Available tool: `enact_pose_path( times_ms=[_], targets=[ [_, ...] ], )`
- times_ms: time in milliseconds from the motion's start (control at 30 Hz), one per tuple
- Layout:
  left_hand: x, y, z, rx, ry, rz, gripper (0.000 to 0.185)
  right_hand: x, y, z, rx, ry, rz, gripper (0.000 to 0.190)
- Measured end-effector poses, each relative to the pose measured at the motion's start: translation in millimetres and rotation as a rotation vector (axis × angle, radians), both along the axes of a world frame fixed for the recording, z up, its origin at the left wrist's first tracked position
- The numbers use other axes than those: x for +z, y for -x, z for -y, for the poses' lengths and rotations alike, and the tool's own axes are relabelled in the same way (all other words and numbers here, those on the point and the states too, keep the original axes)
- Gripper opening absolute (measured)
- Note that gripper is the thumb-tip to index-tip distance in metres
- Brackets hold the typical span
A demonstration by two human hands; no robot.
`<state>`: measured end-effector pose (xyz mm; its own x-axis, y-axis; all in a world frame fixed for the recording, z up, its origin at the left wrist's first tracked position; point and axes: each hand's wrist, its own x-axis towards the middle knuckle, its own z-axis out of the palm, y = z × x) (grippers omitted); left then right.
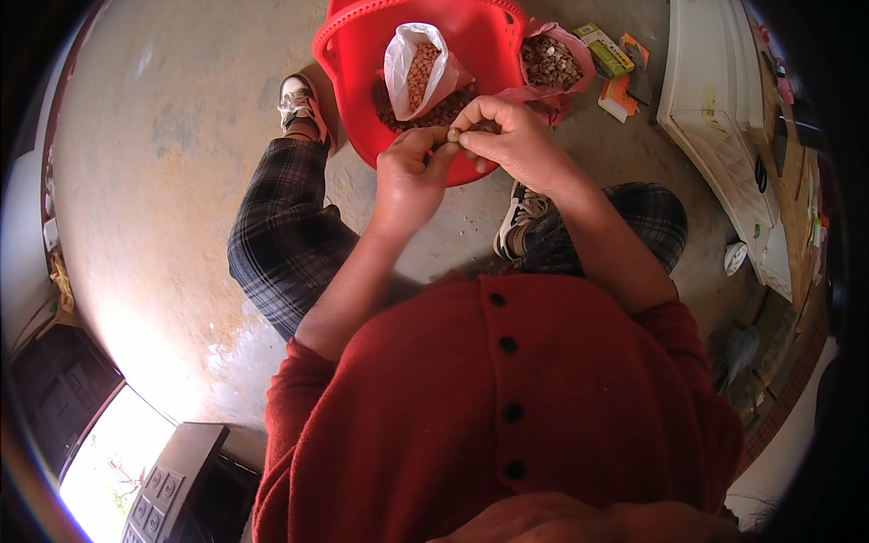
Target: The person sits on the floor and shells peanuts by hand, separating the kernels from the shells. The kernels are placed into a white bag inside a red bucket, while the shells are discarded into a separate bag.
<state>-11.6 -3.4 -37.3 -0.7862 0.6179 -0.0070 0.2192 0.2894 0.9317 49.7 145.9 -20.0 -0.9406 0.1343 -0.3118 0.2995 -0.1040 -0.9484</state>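
Note:
Over the near edge of a red plastic basket, my left hand and my right hand meet at their fingertips. Both pinch one small, round, tan-brown piece, which looks like a nut or seed pod. Inside the basket, a white plastic bag stands with its mouth wide, showing pale pinkish kernels. Dark reddish-brown pieces lie around the bag on the basket's floor, partly hidden by my hands. A pink bag full of broken shells stands against the basket's right side.
Right of the pink bag lie a green and yellow box and orange and white boxes. White furniture borders the right side. My shoes rest on either side of the basket on the concrete floor. A dark panelled door is at lower left.

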Motion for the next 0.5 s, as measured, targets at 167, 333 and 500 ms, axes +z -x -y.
enact_pose_path(
  times_ms=[167,333,500],
  targets=[
    [1.3,0.7,0.6,-0.035,0.018,-0.056,0.013,-5.6,1.4,1.0,0.017,-0.008,-0.017,0.005],
    [0.9,0.9,2.7,-0.082,0.068,-0.044,0.013,-8.0,0.6,0.0,0.046,-0.011,0.021,0.006],
    [-0.1,-1.0,3.4,-0.083,0.04,-0.048,0.013,-9.6,0.5,4.3,0.059,0.054,0.021,0.005]
  ],
)
